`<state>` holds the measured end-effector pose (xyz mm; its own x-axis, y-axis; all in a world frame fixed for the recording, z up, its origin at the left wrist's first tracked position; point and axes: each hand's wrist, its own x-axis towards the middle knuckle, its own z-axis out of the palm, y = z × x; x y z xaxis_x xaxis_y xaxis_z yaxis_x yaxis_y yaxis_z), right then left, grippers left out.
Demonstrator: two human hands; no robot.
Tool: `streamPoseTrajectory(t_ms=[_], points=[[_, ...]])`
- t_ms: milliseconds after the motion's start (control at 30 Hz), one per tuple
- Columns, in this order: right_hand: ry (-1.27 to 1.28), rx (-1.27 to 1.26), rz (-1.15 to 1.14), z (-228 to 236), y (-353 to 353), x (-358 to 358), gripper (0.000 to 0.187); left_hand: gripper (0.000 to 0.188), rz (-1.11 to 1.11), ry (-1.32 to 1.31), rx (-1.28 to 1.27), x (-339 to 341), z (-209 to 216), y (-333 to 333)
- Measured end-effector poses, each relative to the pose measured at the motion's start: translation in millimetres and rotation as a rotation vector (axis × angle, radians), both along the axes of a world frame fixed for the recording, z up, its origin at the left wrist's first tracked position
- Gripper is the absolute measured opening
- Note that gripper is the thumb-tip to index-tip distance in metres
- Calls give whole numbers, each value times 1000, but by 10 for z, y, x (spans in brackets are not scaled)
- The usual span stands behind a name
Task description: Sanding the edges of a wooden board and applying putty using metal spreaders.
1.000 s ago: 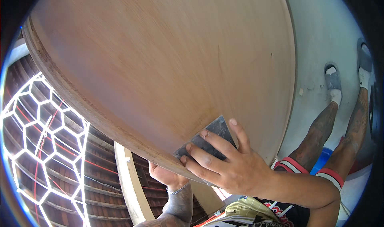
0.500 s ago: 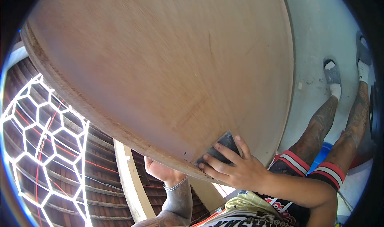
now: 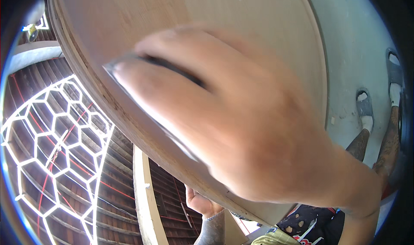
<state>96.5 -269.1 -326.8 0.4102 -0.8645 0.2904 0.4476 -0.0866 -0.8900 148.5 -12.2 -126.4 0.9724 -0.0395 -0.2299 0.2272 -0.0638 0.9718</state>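
Note:
A large tan wooden panel with a curved, layered edge fills the middle of the view. Across its face, close to the camera and smeared by motion, lies my right hand. It presses a dark grey piece of sandpaper, whose corner sticks out past the fingertips near the panel's left edge. Most of the sandpaper is hidden under the hand. Lower down, my left hand, with a chain bracelet at the wrist, is at the panel's lower edge. Its fingers are partly hidden behind that edge.
White honeycomb-shaped lights hang under a slatted wooden roof at the left, near a pale beam. At the right is a grey-green floor, with my feet in grey slippers. A small pale scrap lies there.
My right hand has swept the sandpaper up and left across the panel, much closer to the camera. The view has shifted a little; my left hand stays at the panel's edge.

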Motion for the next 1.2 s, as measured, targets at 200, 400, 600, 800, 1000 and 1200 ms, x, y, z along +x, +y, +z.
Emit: streamPoseTrajectory(t_ms=[200, 400, 600, 800, 1000, 1200], points=[[-6, -9, 52, 165, -63, 107, 41, 52, 69, -85, 234, -26, -7, 3], [11, 31, 146, 301, 230, -37, 41, 53, 60, 6, 197, -15, -6, -102], [59, 43, 205, 421, 829, -244, 41, 53, -32, 44, -56, -62, -59, -147], [166, -4, 298, 504, 1668, -560, 50, 33, -61, -60, -3, 8, -52, -17], [184, 47, 402, 524, 2195, -808, 69, 38, -162, -26, -73, 104, -51, 72], [164, -8, 504, 406, 2436, -1022, 69, 42, -291, -69, -145, 155, -113, 79]])
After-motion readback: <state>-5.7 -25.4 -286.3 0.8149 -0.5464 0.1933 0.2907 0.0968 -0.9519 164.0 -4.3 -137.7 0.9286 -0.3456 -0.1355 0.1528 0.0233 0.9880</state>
